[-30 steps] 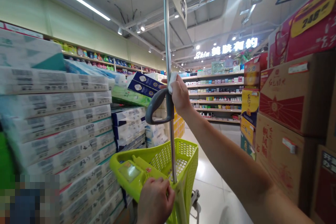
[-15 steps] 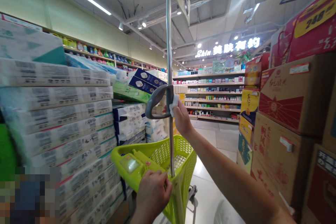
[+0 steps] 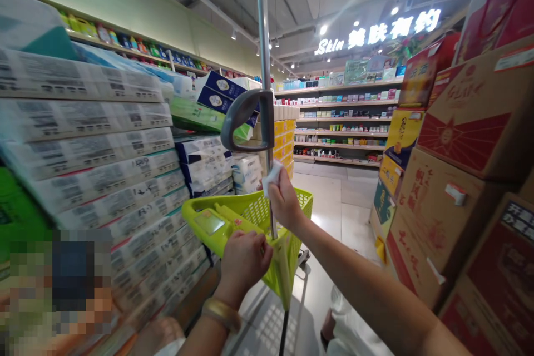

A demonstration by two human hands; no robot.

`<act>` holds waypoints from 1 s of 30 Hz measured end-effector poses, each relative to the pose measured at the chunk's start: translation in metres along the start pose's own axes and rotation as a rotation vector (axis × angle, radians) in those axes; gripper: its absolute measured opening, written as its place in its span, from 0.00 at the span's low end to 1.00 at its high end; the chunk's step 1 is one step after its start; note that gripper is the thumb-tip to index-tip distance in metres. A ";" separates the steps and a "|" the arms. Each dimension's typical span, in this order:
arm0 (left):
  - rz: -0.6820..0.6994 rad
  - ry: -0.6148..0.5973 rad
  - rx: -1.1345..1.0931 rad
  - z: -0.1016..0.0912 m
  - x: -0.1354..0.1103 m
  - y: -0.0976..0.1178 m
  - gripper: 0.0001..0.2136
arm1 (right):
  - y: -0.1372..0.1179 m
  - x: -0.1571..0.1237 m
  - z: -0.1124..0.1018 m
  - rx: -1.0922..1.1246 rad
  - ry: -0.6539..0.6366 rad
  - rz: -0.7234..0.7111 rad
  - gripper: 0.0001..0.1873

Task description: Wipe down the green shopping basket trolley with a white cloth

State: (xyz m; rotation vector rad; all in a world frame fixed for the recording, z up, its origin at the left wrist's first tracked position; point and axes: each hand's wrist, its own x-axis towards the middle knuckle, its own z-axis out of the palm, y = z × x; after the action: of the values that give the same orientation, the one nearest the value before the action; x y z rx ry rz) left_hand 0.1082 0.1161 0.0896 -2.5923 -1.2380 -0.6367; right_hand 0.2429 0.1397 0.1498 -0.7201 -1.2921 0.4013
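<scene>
A lime-green shopping cart [image 3: 204, 203] stands in front of me, with a thin metal pole [image 3: 262, 28] rising from its near end. A grey loop handle [image 3: 227, 130] is fixed to the pole. My right hand [image 3: 287, 200] is closed around the pole below that loop, pressing a white tissue or wipe [image 3: 273, 175] against it. My left hand [image 3: 246, 258], with a gold-coloured bangle [image 3: 221, 314] at the wrist, is closed on the cart's near rim; its fingertips are partly hidden.
Tall stacks of wrapped paper packs [image 3: 95, 161] line the left side. Cardboard cartons [image 3: 467, 139] are piled on the right. Stocked shelves [image 3: 342, 104] stand ahead beyond a tiled floor [image 3: 329, 194]. A pixelated patch covers the lower left.
My right hand has slid down the pole with the white tissue, from beside the grey loop to below it. My left hand stays on the cart's rim. The view has tilted downward.
</scene>
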 end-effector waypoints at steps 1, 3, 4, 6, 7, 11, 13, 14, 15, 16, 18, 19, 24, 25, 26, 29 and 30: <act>0.001 -0.001 0.004 0.000 0.000 0.001 0.12 | -0.006 0.011 0.002 0.049 0.008 -0.026 0.13; 0.004 0.002 0.007 0.001 0.000 0.002 0.12 | -0.013 0.026 0.006 0.089 0.008 -0.046 0.11; 0.007 0.009 0.006 0.002 -0.001 0.001 0.12 | -0.013 0.027 0.007 0.081 0.015 -0.050 0.10; 0.012 0.030 0.005 0.003 -0.001 0.000 0.12 | -0.005 0.015 0.006 0.023 0.032 -0.033 0.09; 0.017 0.038 0.004 0.004 -0.001 -0.001 0.12 | 0.001 0.003 0.005 -0.017 0.035 -0.007 0.09; 0.047 0.070 0.008 0.005 -0.001 -0.004 0.13 | 0.039 -0.064 -0.006 -0.202 -0.010 0.160 0.09; 0.053 0.096 0.006 0.005 -0.001 -0.004 0.13 | 0.056 -0.094 -0.013 -0.288 -0.041 0.214 0.09; 0.052 0.109 0.004 0.005 -0.001 -0.004 0.13 | 0.062 -0.104 -0.016 -0.309 -0.048 0.230 0.09; 0.054 0.117 0.000 0.005 -0.001 -0.004 0.13 | 0.066 -0.111 -0.018 -0.315 -0.056 0.241 0.09; 0.057 0.122 -0.002 0.006 -0.001 -0.004 0.13 | 0.068 -0.114 -0.020 -0.306 -0.061 0.246 0.10; 0.062 0.124 0.004 0.006 -0.001 -0.003 0.13 | 0.065 -0.109 -0.020 -0.265 -0.071 0.234 0.10; 0.064 0.123 0.011 0.006 -0.001 -0.003 0.13 | 0.061 -0.102 -0.020 -0.240 -0.074 0.217 0.11; 0.080 0.103 0.027 0.005 -0.001 -0.003 0.14 | 0.031 -0.057 -0.011 -0.159 -0.054 0.106 0.16; 0.079 0.107 0.030 0.005 -0.002 -0.004 0.14 | 0.028 -0.053 -0.010 -0.163 -0.053 0.095 0.17; 0.080 0.114 0.033 0.005 -0.002 -0.004 0.14 | 0.027 -0.052 -0.009 -0.174 -0.056 0.091 0.18; 0.085 0.146 0.038 0.006 -0.002 -0.005 0.14 | 0.039 -0.071 -0.012 -0.242 -0.079 0.123 0.18; 0.087 0.156 0.037 0.006 -0.003 -0.006 0.14 | 0.046 -0.081 -0.015 -0.274 -0.092 0.142 0.17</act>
State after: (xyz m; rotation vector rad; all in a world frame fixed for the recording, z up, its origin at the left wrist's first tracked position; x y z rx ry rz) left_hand 0.1040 0.1200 0.0831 -2.4969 -1.0738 -0.7751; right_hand 0.2421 0.1166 0.0584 -1.0389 -1.4033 0.3793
